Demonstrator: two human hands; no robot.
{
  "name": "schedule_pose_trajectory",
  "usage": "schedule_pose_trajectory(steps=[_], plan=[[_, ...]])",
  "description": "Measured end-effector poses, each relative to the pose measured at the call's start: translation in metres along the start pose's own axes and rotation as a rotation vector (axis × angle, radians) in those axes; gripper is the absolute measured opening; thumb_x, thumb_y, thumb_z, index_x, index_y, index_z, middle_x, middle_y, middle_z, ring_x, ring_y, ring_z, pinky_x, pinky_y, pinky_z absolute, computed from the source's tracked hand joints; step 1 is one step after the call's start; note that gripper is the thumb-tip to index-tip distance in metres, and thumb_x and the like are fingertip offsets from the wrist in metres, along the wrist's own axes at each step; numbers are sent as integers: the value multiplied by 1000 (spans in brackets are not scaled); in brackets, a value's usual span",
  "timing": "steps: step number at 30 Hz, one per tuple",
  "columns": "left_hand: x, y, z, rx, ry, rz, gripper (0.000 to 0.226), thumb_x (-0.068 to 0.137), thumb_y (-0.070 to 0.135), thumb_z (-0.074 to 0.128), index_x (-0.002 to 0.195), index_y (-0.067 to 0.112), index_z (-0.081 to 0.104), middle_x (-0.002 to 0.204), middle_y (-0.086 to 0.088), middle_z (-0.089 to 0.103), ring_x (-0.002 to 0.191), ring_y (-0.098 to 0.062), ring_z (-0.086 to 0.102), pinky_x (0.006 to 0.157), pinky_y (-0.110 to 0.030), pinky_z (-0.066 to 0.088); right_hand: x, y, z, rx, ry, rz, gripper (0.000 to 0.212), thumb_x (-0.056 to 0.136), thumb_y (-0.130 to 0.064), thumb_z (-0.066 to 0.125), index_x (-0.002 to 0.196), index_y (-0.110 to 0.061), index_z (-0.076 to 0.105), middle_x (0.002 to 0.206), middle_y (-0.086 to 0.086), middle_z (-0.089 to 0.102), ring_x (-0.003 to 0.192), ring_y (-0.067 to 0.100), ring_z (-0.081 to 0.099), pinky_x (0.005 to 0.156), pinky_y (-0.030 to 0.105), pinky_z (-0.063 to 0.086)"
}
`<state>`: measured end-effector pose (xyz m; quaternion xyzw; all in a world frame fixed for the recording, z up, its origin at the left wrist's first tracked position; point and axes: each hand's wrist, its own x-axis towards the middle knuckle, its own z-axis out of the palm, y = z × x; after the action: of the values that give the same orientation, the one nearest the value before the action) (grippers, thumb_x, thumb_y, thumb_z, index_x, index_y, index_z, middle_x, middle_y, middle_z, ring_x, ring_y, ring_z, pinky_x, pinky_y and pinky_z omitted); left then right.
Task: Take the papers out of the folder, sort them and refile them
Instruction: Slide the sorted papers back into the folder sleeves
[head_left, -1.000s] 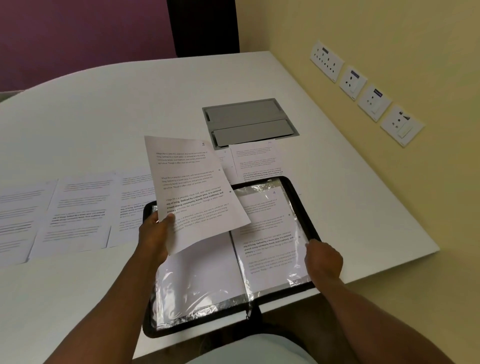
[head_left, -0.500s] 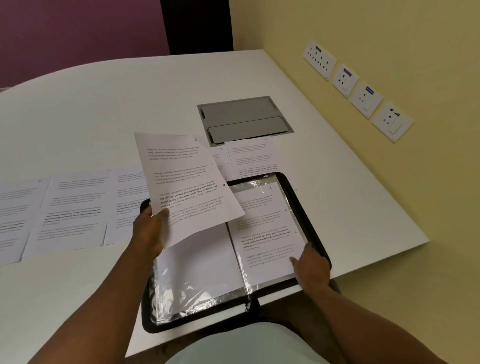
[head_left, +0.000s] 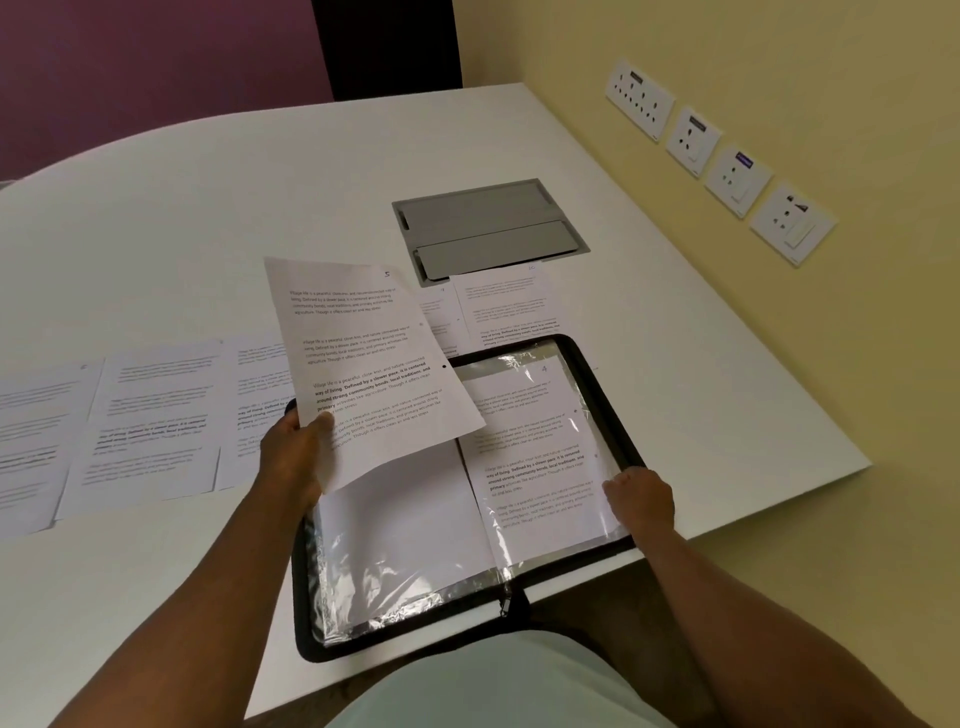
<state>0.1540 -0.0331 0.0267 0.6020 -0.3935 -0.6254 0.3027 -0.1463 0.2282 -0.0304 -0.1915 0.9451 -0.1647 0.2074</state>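
Now the black zip folder lies open at 6 o'clock, its near edge overhanging the white table; bare tabletop stretches toward 12 and 3 o'clock. Left hand pinches page 5, thumb on top, lifting it above the left sleeve. Right hand curls on the right sleeve's outer edge over page 4; whether it grips is unclear. Three loose sheets lie at 9 o'clock, cut off by the frame; two more at 12, partly hidden, touching the grey hatch.
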Motion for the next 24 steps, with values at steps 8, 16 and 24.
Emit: schedule_pose_trajectory(steps=[8, 16, 24], plan=[[11, 3, 3, -79, -14, 10, 31, 90, 9, 65, 119, 20, 64, 117, -3, 67, 107, -28, 62, 98, -48, 48, -4, -23, -23, 40, -72, -68, 29, 91, -27, 66, 68, -10, 57, 69, 1, 58, 63, 13, 56, 57, 24, 43], [21, 2, 8, -114, -27, -11, 33, 87, 9, 66, 118, 19, 65, 112, -2, 70, 104, -28, 65, 92, -46, 52, -29, -28, -20, -558, 155, -273, 14, 86, -11, 69, 73, -12, 66, 70, 1, 63, 60, 13, 56, 53, 24, 37], [24, 5, 5, -160, -37, -4, 32, 88, 7, 66, 118, 18, 66, 113, -3, 70, 104, -27, 65, 96, -47, 50, -62, -48, -12, -239, 172, -408, 17, 80, -20, 78, 74, -11, 65, 66, 1, 65, 53, 13, 57, 48, 26, 49]])
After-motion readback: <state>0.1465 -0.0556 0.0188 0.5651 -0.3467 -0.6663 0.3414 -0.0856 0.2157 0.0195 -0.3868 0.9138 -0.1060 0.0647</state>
